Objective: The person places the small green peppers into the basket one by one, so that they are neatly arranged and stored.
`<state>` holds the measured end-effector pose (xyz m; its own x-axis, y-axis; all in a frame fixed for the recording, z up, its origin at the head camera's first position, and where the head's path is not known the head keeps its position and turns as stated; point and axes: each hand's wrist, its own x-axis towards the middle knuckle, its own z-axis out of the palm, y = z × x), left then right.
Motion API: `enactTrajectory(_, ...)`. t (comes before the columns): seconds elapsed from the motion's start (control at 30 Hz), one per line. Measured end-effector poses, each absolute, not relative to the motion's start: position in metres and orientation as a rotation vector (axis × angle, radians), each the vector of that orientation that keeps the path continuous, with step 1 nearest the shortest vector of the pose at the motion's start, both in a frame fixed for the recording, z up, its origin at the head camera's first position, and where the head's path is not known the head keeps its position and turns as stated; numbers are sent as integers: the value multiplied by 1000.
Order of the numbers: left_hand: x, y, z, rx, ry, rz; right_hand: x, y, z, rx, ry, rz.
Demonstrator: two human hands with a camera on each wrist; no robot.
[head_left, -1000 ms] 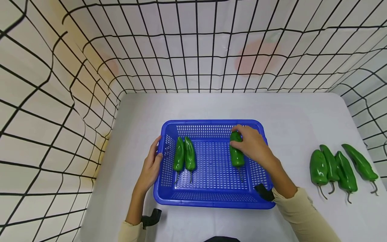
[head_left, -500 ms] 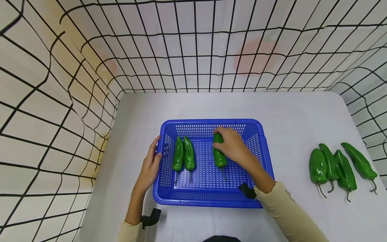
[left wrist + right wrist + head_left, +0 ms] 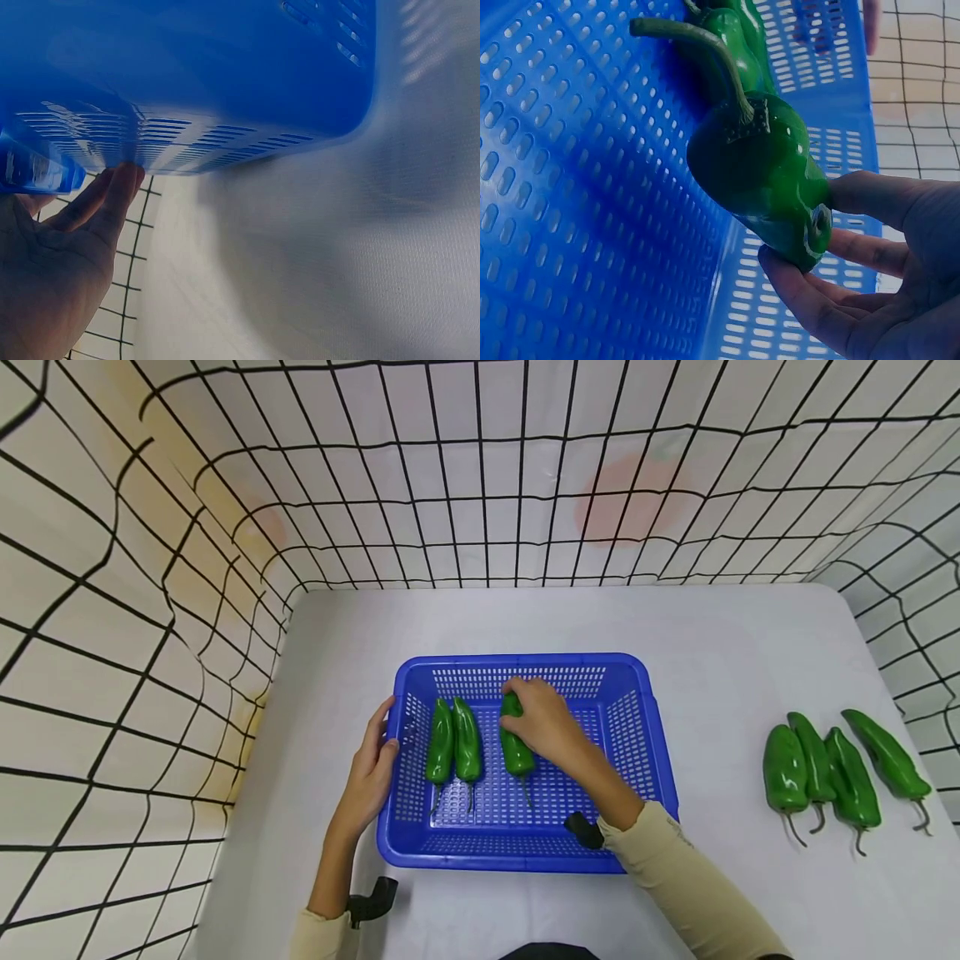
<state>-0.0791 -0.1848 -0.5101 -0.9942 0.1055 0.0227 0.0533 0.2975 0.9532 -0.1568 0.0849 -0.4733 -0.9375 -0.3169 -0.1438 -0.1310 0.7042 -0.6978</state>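
My right hand (image 3: 551, 722) grips a long green pepper (image 3: 517, 756) near its narrow far end, inside the blue plastic basket (image 3: 525, 660). In the right wrist view, the thumb and fingers pinch the tip of this pepper (image 3: 761, 172), whose stem curves away from the hand. Two more green peppers, one (image 3: 440, 745) beside the other (image 3: 467, 747), lie side by side at the basket's left. My left hand (image 3: 371, 772) is at the basket's left rim. Seen from the left wrist, its fairly straight fingers touch the slotted outer wall (image 3: 225, 75) below the rim; its thumb is mostly hidden.
Several green peppers (image 3: 821, 772) lie on the white tabletop (image 3: 720, 643) to the right of the basket. Black wire mesh (image 3: 480, 493) rises behind the table and along both sides. The front of the tabletop shows below the basket.
My right hand has carried the pepper leftward across the basket, from its right side to near the two peppers. The left hand has stayed at the left rim.
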Motion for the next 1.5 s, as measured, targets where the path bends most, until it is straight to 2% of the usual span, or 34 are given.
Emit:
enactTrajectory(0.8,-78,-185,-510,139,2487,1833,-160,49,-484,-437,2675,-950)
enactTrajectory(1.5,-79,-185,-512,160,2484,1838,-161,46,-492,-528,2643,-907)
